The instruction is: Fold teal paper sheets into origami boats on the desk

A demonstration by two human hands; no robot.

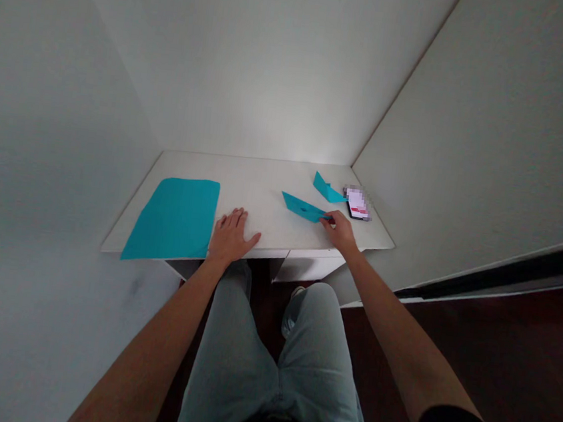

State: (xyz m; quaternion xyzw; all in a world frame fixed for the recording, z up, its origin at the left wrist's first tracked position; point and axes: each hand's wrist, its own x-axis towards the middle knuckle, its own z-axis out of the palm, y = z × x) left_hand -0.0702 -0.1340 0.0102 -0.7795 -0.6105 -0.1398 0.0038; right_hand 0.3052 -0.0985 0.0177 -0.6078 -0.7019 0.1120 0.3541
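Note:
My right hand pinches the right end of a folded blue paper boat, held at or just above the desk; whether it touches the surface I cannot tell. A second blue paper boat lies farther back, to the right. On the desk to the left, my left hand rests palm down, fingers stretched out and thumb apart, holding nothing. Right beside it is a flat blue sheet of paper, whose front edge reaches the desk's front edge.
The white desk stands in a corner, with a wall behind and on both sides. A phone with a lit screen lies at its right end, close to the second boat. Below the desktop is a white drawer, near my knees.

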